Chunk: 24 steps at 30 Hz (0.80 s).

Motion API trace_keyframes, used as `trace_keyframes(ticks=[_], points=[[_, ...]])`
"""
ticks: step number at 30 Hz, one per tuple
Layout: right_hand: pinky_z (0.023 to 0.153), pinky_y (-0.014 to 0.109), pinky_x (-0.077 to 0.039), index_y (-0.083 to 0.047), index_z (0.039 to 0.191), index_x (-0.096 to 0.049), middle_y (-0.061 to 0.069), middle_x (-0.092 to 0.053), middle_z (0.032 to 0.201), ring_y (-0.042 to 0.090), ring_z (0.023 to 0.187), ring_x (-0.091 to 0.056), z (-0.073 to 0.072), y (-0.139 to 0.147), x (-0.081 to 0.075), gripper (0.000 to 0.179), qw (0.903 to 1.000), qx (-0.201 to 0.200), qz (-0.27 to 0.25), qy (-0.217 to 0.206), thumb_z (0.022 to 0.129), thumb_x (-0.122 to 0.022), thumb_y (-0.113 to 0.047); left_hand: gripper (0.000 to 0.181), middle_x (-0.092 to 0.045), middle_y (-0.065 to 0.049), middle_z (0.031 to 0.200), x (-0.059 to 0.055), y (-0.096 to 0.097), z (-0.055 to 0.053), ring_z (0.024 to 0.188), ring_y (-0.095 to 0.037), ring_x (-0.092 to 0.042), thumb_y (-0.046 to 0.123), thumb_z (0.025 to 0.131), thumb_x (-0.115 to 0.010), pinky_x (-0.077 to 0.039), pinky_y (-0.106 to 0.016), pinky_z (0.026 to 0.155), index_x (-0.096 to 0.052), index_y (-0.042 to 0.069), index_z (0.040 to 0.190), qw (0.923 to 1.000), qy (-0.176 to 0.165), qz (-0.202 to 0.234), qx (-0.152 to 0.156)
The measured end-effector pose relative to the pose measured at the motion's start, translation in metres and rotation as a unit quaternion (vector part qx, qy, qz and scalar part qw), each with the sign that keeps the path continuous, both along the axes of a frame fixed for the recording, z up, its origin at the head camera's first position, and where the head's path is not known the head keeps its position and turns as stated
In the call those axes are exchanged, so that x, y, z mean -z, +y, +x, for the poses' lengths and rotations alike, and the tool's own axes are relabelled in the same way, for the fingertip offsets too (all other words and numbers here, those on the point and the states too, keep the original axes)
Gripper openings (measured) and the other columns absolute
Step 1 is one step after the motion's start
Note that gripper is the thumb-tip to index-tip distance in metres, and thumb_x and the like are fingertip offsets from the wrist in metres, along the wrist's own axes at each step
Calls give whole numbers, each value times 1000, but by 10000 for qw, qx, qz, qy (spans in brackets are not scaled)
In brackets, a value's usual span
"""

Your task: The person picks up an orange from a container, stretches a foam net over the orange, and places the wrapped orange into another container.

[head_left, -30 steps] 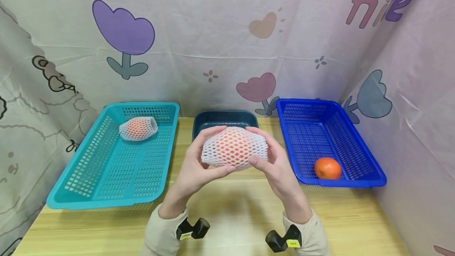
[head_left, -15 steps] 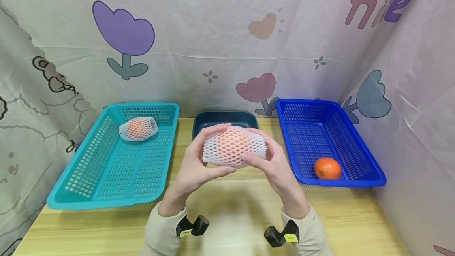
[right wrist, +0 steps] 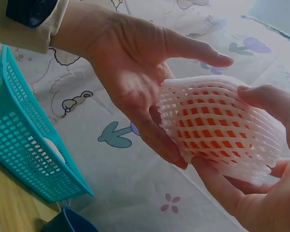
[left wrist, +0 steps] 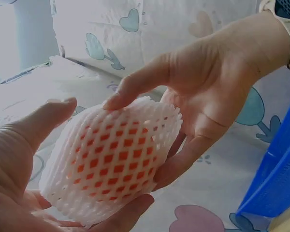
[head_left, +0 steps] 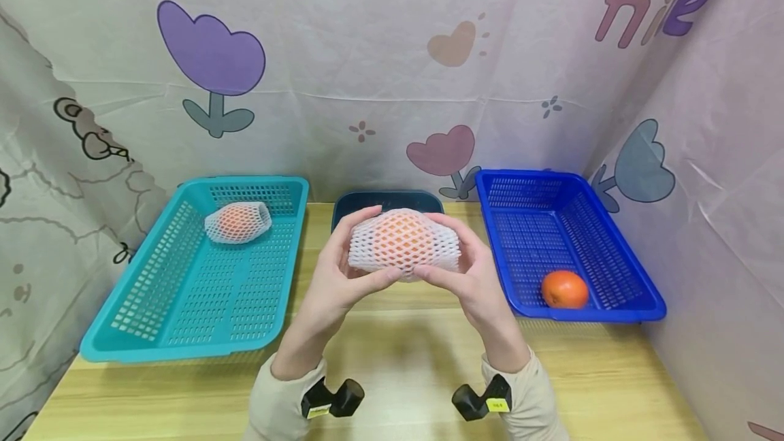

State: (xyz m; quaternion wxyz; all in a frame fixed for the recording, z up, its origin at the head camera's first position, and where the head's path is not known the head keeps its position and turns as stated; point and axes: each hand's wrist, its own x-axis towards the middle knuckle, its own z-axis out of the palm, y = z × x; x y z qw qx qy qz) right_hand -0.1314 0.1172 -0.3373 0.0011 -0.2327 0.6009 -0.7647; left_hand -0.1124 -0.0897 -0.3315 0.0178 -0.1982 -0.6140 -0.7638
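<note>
Here: netted fruit [head_left: 404,243], clasped by curled fingers of left hand [head_left: 333,284] and right hand [head_left: 479,281]; left thumb [left wrist: 46,121] apart, wrist views only; tray [head_left: 392,201] partly hidden behind.

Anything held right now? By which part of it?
Yes: a mesh-sleeved orange fruit. Left hand on its left end, right hand on its right end, right thumb against the mesh.

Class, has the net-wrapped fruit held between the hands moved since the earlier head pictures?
Yes, slightly: the net-wrapped fruit sits a little higher in the head view, judged against the dark tray.
</note>
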Motion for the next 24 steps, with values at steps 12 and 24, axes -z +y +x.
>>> trace_keyframes(ticks=[12,24], points=[[94,33,-52,2,137,-51,19,-49,140,32,120,-50,-5,4,4,73,9968,-335,-90,714,72,-82,11,71,-45,-12,138,-1,3,1,114,-34,-54,0,83,-77,-57,-36,85,-46,19,145,9995,-299,76,-106],[108,40,-42,3,146,-39,21,-36,153,38,137,-36,-7,6,5,82,9904,-772,-62,1147,75,-80,10,74,-50,-14,134,0,5,1,114,-34,-54,-10,74,-80,-57,-42,85,-49,12,138,9994,8,126,-314]])
